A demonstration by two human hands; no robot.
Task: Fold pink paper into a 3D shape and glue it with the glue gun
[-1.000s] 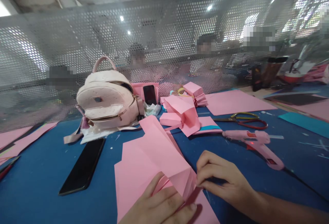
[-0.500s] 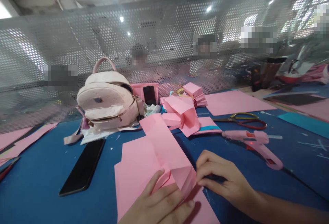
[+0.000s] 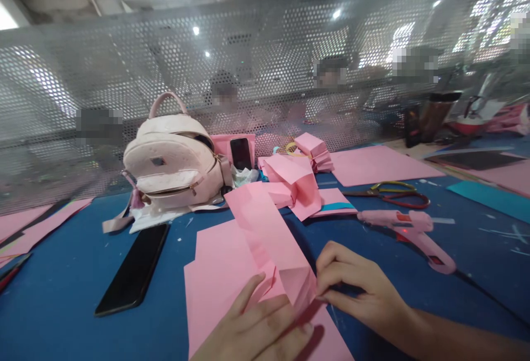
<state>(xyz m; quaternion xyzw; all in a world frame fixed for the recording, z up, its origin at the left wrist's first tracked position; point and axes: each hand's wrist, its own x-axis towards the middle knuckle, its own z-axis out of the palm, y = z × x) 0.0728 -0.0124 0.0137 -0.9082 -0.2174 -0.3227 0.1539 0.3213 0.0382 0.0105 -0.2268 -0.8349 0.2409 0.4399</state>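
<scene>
A long folded piece of pink paper (image 3: 273,234) stretches away from me, its near end creased into a pointed corner. Below it, larger pink sheets (image 3: 215,272) lie on the blue table. My left hand (image 3: 260,328) rests with fingers spread over the near end, pressing on the paper. At the right edge of that folded end, my right hand (image 3: 364,289) has thumb and fingertips pinched together on the paper. Right of this hand lies a pink hot glue gun (image 3: 414,234) with a lit red light, its nozzle pointing left.
Scissors (image 3: 393,195) lie behind the glue gun. A black phone (image 3: 132,272) is on the left, in front of a pale pink backpack (image 3: 174,157). Folded pink paper pieces (image 3: 293,179) stand further back, below a perforated metal screen (image 3: 265,68). People show dimly behind it.
Both hands stay almost in place. The folded paper has shifted very slightly at its near end.
</scene>
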